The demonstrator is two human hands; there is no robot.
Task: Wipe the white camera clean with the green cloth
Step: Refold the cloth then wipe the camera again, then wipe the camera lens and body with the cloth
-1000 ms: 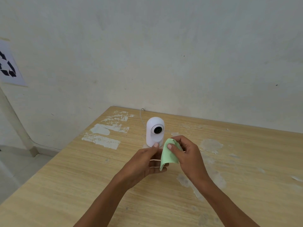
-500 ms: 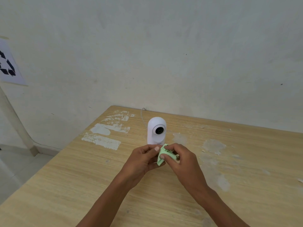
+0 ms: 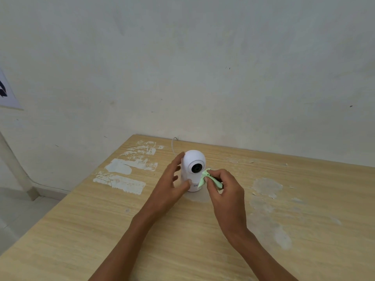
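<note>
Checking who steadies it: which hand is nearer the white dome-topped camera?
Left. The left hand cups the white dome-topped camera, thumb on its base and fingers by its side. The right hand holds the crumpled green cloth just beside its lower front.

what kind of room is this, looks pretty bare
Probably a plain utility or work room, not a furnished home space. A worn wooden table with white paint smears stands against a bare, scuffed wall. A sheet printed with a dark symbol, cut off by the frame edge, hangs on the left.
</note>
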